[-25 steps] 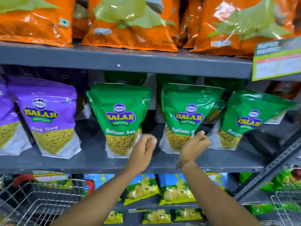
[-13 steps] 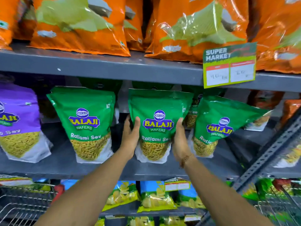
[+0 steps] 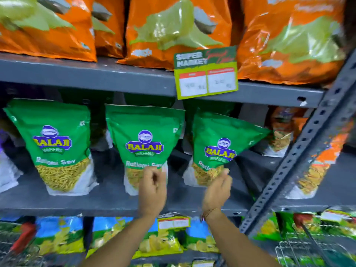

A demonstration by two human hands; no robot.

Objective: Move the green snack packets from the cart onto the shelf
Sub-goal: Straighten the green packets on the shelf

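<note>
3 green snack packets stand on the shelf; left hand and right hand hover loosely curled, empty.

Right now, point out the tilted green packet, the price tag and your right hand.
tilted green packet [image 3: 221,135], head view, green front above the logo.
price tag [image 3: 206,76], head view, middle of the card.
right hand [image 3: 217,189], head view, back of the hand.

Three green Ratlami Sev packets stand in a row along the grey shelf: the left packet, the middle packet and the tilted right packet. Dark gaps open between them. The upper shelf board caps headroom, its price tag hanging down. A slotted upright bounds the right side.
</note>
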